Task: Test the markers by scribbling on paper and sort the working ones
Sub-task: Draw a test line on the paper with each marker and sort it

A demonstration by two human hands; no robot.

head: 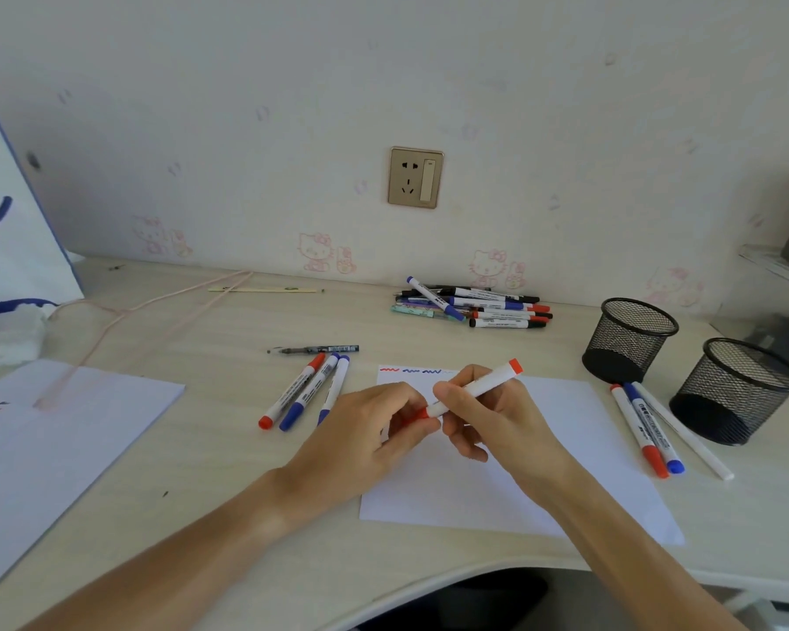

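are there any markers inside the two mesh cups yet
No, both mesh cups look empty, while sorted markers lie on the desk beside them.

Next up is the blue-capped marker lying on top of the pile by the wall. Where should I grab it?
Pinch the white barrel of the blue-capped marker mid-length, coming from above. It lies diagonally across the pile, so its barrel is exposed on top and lifts free.
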